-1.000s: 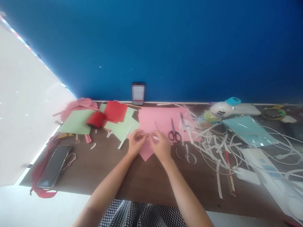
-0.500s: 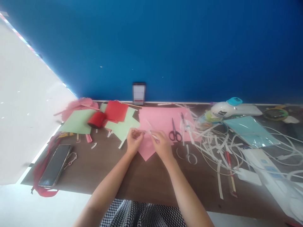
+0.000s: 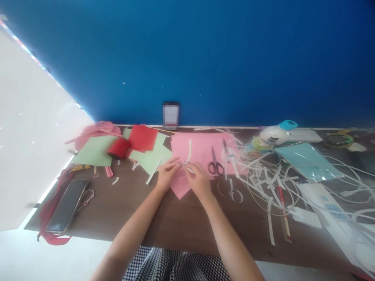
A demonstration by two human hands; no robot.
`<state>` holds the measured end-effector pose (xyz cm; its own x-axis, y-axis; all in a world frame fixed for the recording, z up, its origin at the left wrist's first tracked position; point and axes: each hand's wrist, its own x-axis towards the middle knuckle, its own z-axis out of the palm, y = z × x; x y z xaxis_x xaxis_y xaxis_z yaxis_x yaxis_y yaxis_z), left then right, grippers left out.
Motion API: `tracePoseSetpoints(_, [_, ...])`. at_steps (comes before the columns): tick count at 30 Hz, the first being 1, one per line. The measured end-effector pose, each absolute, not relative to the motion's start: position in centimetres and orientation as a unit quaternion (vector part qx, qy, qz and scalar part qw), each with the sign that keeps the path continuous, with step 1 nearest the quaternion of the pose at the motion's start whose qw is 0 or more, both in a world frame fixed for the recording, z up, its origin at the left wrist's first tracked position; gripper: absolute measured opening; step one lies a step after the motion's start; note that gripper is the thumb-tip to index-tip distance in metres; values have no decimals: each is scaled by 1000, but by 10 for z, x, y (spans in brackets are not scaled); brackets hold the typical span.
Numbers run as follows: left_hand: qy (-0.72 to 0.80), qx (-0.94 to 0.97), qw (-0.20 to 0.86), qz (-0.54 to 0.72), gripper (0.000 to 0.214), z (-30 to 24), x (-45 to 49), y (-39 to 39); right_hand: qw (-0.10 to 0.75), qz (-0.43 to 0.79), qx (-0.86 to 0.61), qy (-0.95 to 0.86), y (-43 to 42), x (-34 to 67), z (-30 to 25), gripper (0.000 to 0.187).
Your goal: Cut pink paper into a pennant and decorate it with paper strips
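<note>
My left hand (image 3: 166, 174) and my right hand (image 3: 199, 179) meet over a pink paper sheet (image 3: 202, 150) on the brown table (image 3: 175, 222). Both pinch a thin white paper strip (image 3: 188, 154), whose free end curls up above my fingers. Red-handled scissors (image 3: 215, 164) lie on the pink sheet just right of my right hand.
Green sheets (image 3: 96, 150), red paper (image 3: 143, 136) and a red roll (image 3: 118, 148) lie at the left. A dark phone (image 3: 67, 205) rests near the left edge, another phone (image 3: 171, 115) leans on the blue wall. Several white strips (image 3: 263, 175), a punch (image 3: 278, 132) and a teal sheet (image 3: 307, 160) are at right.
My hands have drawn a little closer together, and the white strip's free end now stands up above my fingers instead of lying between them.
</note>
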<state>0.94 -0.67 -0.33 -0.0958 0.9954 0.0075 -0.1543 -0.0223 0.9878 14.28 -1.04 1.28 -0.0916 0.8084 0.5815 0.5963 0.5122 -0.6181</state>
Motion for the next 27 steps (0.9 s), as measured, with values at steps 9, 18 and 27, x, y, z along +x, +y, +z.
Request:
tracePoseSetpoints(9, [485, 379, 511, 600, 24, -2, 5, -4, 413, 81, -458, -783, -8, 148, 9, 21])
tracePoseSetpoints(18, [464, 279, 559, 628, 29, -8, -2, 3, 454, 155, -417, -772, -9, 151, 10, 21])
tracePoseSetpoints(27, [442, 322, 568, 615, 35, -4, -1, 1, 466, 115, -441, -759, -11, 147, 9, 20])
